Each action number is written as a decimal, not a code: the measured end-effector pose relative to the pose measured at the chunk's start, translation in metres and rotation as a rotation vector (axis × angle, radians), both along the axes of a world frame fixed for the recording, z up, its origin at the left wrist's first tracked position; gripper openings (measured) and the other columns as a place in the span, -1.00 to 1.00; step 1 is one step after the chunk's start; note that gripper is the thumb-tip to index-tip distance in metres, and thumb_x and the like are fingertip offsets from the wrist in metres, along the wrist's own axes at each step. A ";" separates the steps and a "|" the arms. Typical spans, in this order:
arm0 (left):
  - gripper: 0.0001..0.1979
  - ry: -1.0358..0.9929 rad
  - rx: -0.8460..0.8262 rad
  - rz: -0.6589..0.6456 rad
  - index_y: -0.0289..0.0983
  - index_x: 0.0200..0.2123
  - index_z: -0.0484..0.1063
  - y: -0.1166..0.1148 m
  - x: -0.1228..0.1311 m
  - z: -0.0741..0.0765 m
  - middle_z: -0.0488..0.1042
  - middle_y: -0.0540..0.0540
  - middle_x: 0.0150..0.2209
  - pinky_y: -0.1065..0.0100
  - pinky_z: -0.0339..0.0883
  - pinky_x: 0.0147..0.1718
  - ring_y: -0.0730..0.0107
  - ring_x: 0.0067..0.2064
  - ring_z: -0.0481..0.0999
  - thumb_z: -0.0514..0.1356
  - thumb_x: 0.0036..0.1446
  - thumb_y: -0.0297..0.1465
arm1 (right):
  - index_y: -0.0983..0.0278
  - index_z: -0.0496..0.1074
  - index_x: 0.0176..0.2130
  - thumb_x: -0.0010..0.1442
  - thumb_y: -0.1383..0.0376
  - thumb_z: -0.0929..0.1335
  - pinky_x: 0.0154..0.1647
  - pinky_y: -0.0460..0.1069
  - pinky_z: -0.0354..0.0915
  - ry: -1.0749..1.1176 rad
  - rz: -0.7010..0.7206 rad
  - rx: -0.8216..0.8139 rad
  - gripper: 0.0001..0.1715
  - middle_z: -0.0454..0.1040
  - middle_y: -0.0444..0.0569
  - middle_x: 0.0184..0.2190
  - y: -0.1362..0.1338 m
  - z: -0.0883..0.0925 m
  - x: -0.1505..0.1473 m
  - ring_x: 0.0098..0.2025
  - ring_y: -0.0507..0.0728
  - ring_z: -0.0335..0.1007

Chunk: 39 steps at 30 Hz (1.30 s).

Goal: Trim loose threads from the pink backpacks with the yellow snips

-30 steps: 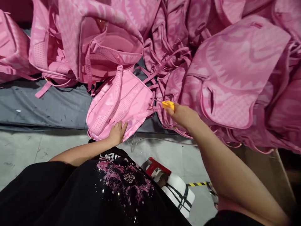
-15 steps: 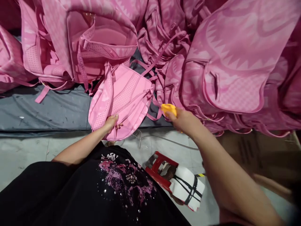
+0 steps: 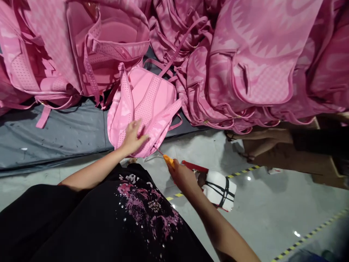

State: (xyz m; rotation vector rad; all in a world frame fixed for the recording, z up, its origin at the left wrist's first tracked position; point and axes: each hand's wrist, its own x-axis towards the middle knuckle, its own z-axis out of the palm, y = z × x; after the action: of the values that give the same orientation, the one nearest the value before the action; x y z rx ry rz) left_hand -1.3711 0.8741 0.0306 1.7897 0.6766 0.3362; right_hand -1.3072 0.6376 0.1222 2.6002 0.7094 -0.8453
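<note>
A small pink backpack (image 3: 148,87) lies with its padded back and shoulder straps facing up, at the front edge of the grey-covered surface. Over its lower part is my left hand (image 3: 132,140), fingers apart; whether it presses on the fabric I cannot tell. My right hand (image 3: 181,174) is closed round a yellow-handled tool (image 3: 168,160). The tool's thin, dark tip points up and left, at the bag's lower right edge. Its exact kind is not clear, as my fingers hide most of the handle.
Larger pink backpacks (image 3: 253,65) crowd the grey-covered surface (image 3: 54,140) behind and on both sides. A red-framed stool with a white cushion (image 3: 219,189) stands on the floor. At right are a person's legs (image 3: 261,140), cardboard boxes (image 3: 308,160) and striped floor tape (image 3: 245,170).
My left hand has let go of the bag's lower strap and opened. My right hand has come down and left with the tool, towards the bag's lower edge. The view has shifted right.
</note>
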 end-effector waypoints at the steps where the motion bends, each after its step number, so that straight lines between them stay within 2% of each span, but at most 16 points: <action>1: -0.38 -0.067 -0.082 0.153 -0.15 0.20 0.35 0.010 -0.013 -0.002 0.30 -0.18 0.13 0.11 0.25 0.20 0.11 0.21 0.30 0.33 0.10 -0.14 | 0.28 0.34 0.02 0.47 0.09 0.14 -0.40 -0.04 0.12 -0.013 -0.016 0.002 -0.61 0.58 0.07 -0.35 0.000 -0.013 -0.013 -0.27 0.24 0.58; 3: -0.62 -0.075 -0.323 0.451 -0.21 0.00 0.42 0.030 -0.034 -0.005 0.40 -0.16 0.02 0.25 0.33 0.09 0.27 0.07 0.43 0.31 0.15 -0.20 | 0.27 0.32 -0.01 0.48 0.12 0.13 -0.40 -0.05 0.12 -0.055 -0.054 0.023 -0.65 0.57 0.05 -0.36 0.002 -0.039 -0.030 -0.29 0.22 0.58; 5: -0.81 0.027 -0.603 0.600 -0.26 -0.23 0.41 0.049 -0.044 -0.006 0.46 -0.10 -0.19 0.34 0.39 -0.05 0.40 -0.15 0.49 0.27 0.21 -0.26 | 0.28 0.32 -0.02 0.49 0.14 0.12 -0.41 -0.05 0.11 -0.101 -0.096 0.056 -0.66 0.57 0.06 -0.33 0.007 -0.065 -0.040 -0.28 0.20 0.57; 7: -0.82 0.116 -0.850 0.600 -0.29 -0.33 0.37 0.064 -0.045 -0.004 0.45 -0.07 -0.31 0.39 0.41 -0.17 0.44 -0.27 0.49 0.23 0.26 -0.30 | 0.30 0.32 -0.01 0.49 0.15 0.13 -0.41 -0.05 0.08 -0.145 -0.145 0.103 -0.66 0.57 0.08 -0.27 0.013 -0.090 -0.045 -0.27 0.18 0.56; 10: -0.84 0.083 -1.060 0.597 -0.30 -0.32 0.37 0.079 -0.037 0.002 0.43 -0.07 -0.36 0.45 0.43 -0.24 0.45 -0.33 0.49 0.15 0.32 -0.35 | 0.32 0.31 0.05 0.48 0.14 0.16 -0.42 -0.05 0.01 -0.175 -0.266 0.222 -0.64 0.57 0.06 -0.25 0.022 -0.122 -0.048 -0.31 0.13 0.51; 13: -0.76 0.070 -1.233 0.494 -0.32 -0.25 0.40 0.086 -0.031 0.009 0.45 -0.14 -0.37 0.42 0.46 -0.32 0.39 -0.35 0.51 0.06 0.37 -0.28 | 0.34 0.30 0.09 0.48 0.15 0.15 -0.43 -0.04 -0.06 -0.206 -0.384 0.358 -0.62 0.56 0.04 -0.28 0.028 -0.143 -0.044 -0.35 0.09 0.44; 15: -0.66 0.097 -1.330 0.407 -0.37 -0.18 0.41 0.087 -0.028 0.010 0.48 -0.20 -0.37 0.34 0.50 -0.34 0.29 -0.34 0.54 0.02 0.37 -0.19 | 0.34 0.30 0.10 0.48 0.16 0.17 -0.43 -0.04 -0.09 -0.217 -0.399 0.404 -0.63 0.56 0.03 -0.28 0.029 -0.149 -0.038 -0.37 0.08 0.41; 18: -0.60 0.012 -1.406 0.341 -0.38 -0.12 0.40 0.081 -0.017 0.007 0.52 -0.21 -0.37 0.18 0.55 -0.19 0.20 -0.28 0.60 0.00 0.37 -0.15 | 0.32 0.32 0.08 0.46 0.16 0.21 -0.43 -0.04 -0.10 -0.185 -0.345 0.409 -0.65 0.56 0.02 -0.27 0.029 -0.147 -0.027 -0.36 0.08 0.42; 21: -0.56 -0.083 -1.452 0.281 -0.36 -0.06 0.42 0.074 -0.001 -0.004 0.58 -0.20 -0.33 0.00 0.49 0.02 0.11 -0.16 0.64 -0.01 0.37 -0.11 | 0.30 0.32 0.10 0.47 0.14 0.19 -0.42 -0.05 -0.08 -0.157 -0.308 0.368 -0.64 0.57 0.02 -0.23 0.032 -0.138 -0.017 -0.32 0.09 0.45; 25: -0.50 -0.183 -1.453 0.252 -0.34 0.05 0.43 0.074 0.013 -0.022 0.64 -0.22 -0.24 0.00 0.37 0.17 0.09 -0.03 0.62 0.04 0.34 -0.05 | 0.31 0.29 0.12 0.49 0.13 0.15 -0.42 -0.04 -0.04 -0.213 -0.390 0.288 -0.61 0.57 0.06 -0.21 0.038 -0.124 -0.004 -0.30 0.11 0.48; 27: -0.42 -0.231 -1.430 0.204 -0.35 0.10 0.42 0.078 0.013 -0.027 0.63 -0.26 -0.13 0.01 0.33 0.21 0.07 0.06 0.58 0.06 0.30 0.01 | 0.32 0.29 0.11 0.49 0.14 0.15 -0.41 -0.04 -0.04 -0.217 -0.431 0.276 -0.61 0.57 0.05 -0.27 0.041 -0.117 0.003 -0.31 0.11 0.48; 30: -0.26 -0.234 -1.364 0.103 -0.39 0.15 0.39 0.081 0.011 -0.028 0.58 -0.34 0.00 0.00 0.28 0.25 0.02 0.18 0.48 0.05 0.23 0.13 | 0.32 0.28 0.09 0.48 0.14 0.17 -0.41 -0.04 -0.06 -0.173 -0.374 0.310 -0.63 0.56 0.04 -0.30 0.041 -0.107 0.011 -0.32 0.11 0.48; 33: -0.17 -0.224 -1.303 0.038 -0.37 0.17 0.38 0.080 0.012 -0.027 0.54 -0.36 0.05 -0.04 0.25 0.26 -0.01 0.24 0.43 0.08 0.15 0.21 | 0.34 0.29 0.07 0.47 0.13 0.17 -0.42 -0.03 -0.08 -0.153 -0.358 0.279 -0.63 0.56 0.06 -0.30 0.038 -0.095 0.016 -0.31 0.13 0.48; 39: -0.16 -0.265 -1.245 0.093 -0.33 0.21 0.35 0.076 0.017 -0.028 0.53 -0.33 0.08 -0.06 0.25 0.26 -0.02 0.25 0.41 0.12 0.12 0.21 | 0.35 0.31 0.05 0.47 0.14 0.16 -0.41 -0.02 -0.07 -0.172 -0.363 0.240 -0.63 0.56 0.10 -0.29 0.031 -0.077 0.012 -0.26 0.19 0.51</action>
State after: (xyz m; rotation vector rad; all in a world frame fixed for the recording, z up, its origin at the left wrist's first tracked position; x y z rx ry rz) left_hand -1.3543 0.9500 0.0027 0.5187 0.5688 0.1361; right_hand -1.2952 0.6681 0.0456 3.0302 0.3104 -0.6503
